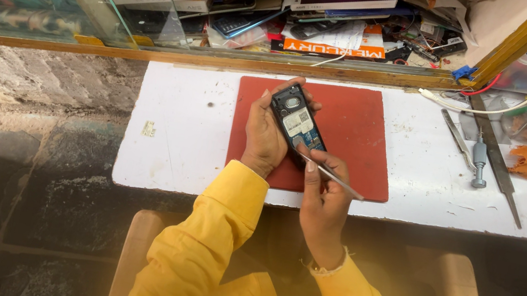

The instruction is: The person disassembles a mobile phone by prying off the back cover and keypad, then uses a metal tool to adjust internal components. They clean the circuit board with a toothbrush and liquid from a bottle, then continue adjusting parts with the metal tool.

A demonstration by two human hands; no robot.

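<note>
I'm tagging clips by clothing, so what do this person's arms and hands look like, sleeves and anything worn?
Both arms are covered by long, bright yellow sleeves of a loose garment. The left hand and right hand are bare, with no gloves. The right sleeve's cuff has a pale, slightly frayed edge at the wrist. No rings or watch are clearly visible.

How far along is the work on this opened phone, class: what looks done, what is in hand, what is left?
Done: the phone has its back cover off, insides exposed. In hand: the left hand holds it over the red mat while the right hand puts a thin metal tool to its lower end. Left: the phone remains open; no cover is visible nearby.
</note>
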